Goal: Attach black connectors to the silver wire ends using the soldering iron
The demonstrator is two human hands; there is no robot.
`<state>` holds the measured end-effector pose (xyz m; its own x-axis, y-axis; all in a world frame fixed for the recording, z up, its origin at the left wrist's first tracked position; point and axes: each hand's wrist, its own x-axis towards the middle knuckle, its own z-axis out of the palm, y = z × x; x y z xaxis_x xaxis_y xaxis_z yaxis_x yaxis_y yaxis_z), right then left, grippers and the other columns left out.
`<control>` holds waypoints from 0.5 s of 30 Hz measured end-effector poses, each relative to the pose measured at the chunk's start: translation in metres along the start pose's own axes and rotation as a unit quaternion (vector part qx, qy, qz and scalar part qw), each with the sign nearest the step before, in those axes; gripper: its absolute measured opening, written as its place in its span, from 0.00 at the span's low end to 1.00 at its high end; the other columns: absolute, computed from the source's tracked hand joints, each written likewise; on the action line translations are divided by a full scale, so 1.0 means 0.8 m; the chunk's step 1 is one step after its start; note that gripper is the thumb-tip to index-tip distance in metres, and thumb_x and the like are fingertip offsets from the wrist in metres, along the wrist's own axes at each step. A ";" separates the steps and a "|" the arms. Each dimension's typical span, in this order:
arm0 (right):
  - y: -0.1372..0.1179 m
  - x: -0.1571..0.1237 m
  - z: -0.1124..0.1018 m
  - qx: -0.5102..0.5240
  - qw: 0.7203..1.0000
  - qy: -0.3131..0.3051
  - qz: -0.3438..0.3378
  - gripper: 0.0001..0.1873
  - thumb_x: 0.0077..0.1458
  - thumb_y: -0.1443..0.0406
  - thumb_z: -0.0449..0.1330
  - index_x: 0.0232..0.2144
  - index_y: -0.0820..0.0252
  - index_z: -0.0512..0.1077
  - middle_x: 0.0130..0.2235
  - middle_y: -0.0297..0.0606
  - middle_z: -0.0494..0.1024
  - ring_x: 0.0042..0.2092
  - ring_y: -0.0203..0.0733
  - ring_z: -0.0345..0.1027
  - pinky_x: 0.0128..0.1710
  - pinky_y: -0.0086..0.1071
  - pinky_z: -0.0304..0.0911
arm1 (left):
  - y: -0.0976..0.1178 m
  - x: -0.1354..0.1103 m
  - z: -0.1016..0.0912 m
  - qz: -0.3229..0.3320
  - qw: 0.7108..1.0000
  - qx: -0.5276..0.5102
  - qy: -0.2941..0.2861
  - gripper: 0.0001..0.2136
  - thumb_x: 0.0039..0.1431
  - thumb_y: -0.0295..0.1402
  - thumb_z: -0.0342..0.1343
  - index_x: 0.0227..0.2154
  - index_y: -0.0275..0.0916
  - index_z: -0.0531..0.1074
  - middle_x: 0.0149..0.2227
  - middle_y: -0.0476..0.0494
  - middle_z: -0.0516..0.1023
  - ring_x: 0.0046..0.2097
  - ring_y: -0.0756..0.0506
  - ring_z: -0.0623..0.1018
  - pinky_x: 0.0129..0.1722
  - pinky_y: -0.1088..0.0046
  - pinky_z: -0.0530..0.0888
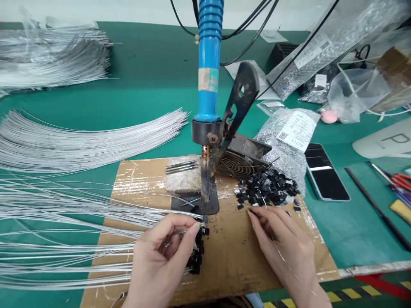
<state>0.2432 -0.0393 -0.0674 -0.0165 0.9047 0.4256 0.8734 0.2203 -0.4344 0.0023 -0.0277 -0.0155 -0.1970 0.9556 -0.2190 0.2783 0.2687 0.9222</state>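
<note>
My left hand [167,256] is closed in a pinch, thumb against forefinger, with a thin silvery wire glinting between the fingers. Beside and under it lie silvery wires [80,248] running in from the left, with black connectors [195,256] on their ends. At the near edge of a heap of small loose black connectors [269,186], the fingertips of my right hand [282,244] are drawn together. A fine silvery strand [282,254] passes through this hand and over its palm; whether the fingertips also touch a connector is hard to tell.
A blue-handled soldering iron [208,64] stands tip-down in a black stand [239,98], between my hands. Cardboard [231,265] covers the green table. A sponge [183,182], a phone [327,171], bubble-wrap bags [279,132] and a wire bundle [80,141] lie around.
</note>
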 end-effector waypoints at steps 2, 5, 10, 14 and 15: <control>0.000 0.002 0.001 -0.004 1.000 0.003 0.003 0.03 0.68 0.69 0.63 0.43 0.60 0.78 0.39 0.40 0.82 0.37 0.39 0.79 0.40 0.32 0.73 | 0.000 0.000 0.000 -0.001 1.000 -0.002 0.002 0.04 0.59 0.34 0.66 0.30 0.41 0.82 0.26 0.51 0.77 0.25 0.51 0.69 0.25 0.75 0.64; -0.003 0.005 0.003 -0.006 1.000 0.007 0.011 0.04 0.69 0.69 0.62 0.42 0.62 0.77 0.39 0.41 0.82 0.37 0.41 0.80 0.40 0.33 0.73 | 0.001 0.001 0.000 -0.004 1.000 -0.008 -0.001 0.04 0.59 0.34 0.65 0.30 0.41 0.82 0.25 0.51 0.76 0.26 0.51 0.69 0.25 0.75 0.64; -0.033 0.004 0.002 0.095 0.986 0.019 0.135 0.05 0.71 0.65 0.60 0.46 0.58 0.74 0.35 0.38 0.85 0.32 0.39 0.82 0.35 0.31 0.75 | 0.002 0.002 0.000 -0.009 1.000 0.001 0.001 0.04 0.58 0.34 0.66 0.29 0.41 0.82 0.26 0.52 0.76 0.25 0.52 0.68 0.25 0.76 0.64; -0.080 0.013 -0.001 0.293 0.911 -0.031 0.289 0.06 0.72 0.60 0.58 0.43 0.54 0.75 0.32 0.34 0.84 0.33 0.39 0.82 0.36 0.29 0.76 | 0.006 0.004 -0.001 -0.024 1.000 0.001 -0.004 0.04 0.57 0.35 0.66 0.29 0.40 0.82 0.23 0.51 0.76 0.23 0.51 0.68 0.23 0.77 0.64; -0.090 0.017 -0.001 0.322 0.898 -0.041 0.296 0.07 0.72 0.60 0.58 0.42 0.53 0.75 0.30 0.33 0.82 0.31 0.38 0.80 0.34 0.29 0.74 | 0.008 0.004 -0.002 -0.027 1.000 0.001 -0.007 0.05 0.57 0.35 0.66 0.29 0.40 0.81 0.23 0.51 0.76 0.23 0.51 0.68 0.23 0.77 0.65</control>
<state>0.1801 -0.0432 -0.0295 0.2994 0.9507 -0.0802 0.2787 -0.1676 -0.9456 0.0020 -0.0229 -0.0096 -0.1990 0.9411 -0.2734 0.2691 0.3207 0.9081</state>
